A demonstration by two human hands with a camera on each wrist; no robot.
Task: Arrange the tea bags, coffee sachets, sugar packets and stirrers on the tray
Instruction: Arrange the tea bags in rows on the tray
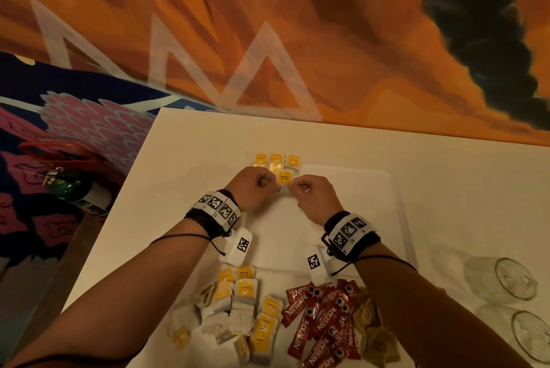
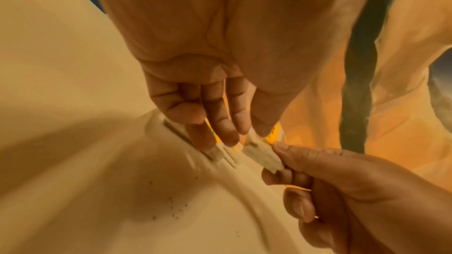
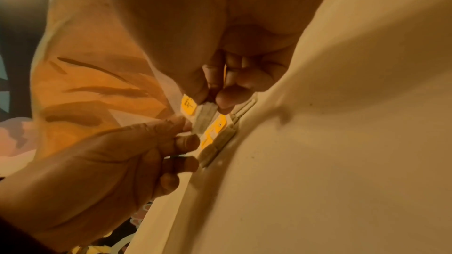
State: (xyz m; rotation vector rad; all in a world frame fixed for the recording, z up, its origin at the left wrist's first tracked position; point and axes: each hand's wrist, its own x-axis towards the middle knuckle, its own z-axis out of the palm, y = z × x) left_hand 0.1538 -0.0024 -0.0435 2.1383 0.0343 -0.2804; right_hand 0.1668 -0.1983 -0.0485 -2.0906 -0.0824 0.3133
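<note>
A white tea bag with a yellow tag (image 1: 284, 177) is held just above the far left corner of the clear tray (image 1: 351, 218). My left hand (image 1: 275, 187) pinches its left edge and my right hand (image 1: 293, 186) pinches its right edge. In the left wrist view the left hand (image 2: 252, 132) has its thumb on the tea bag (image 2: 263, 154), while the right hand (image 2: 278, 159) grips its end. In the right wrist view the right hand (image 3: 212, 101) grips the tea bag (image 3: 204, 117) from above. Several tea bags (image 1: 276, 159) lie in rows in that tray corner. No stirrers are in view.
On the white table in front of the tray lie a loose pile of tea bags (image 1: 238, 308), red Nescafe sachets (image 1: 324, 317) and brown sugar packets (image 1: 375, 329). Two glass bowls (image 1: 515, 278) stand at the right. A patterned wall runs behind the table.
</note>
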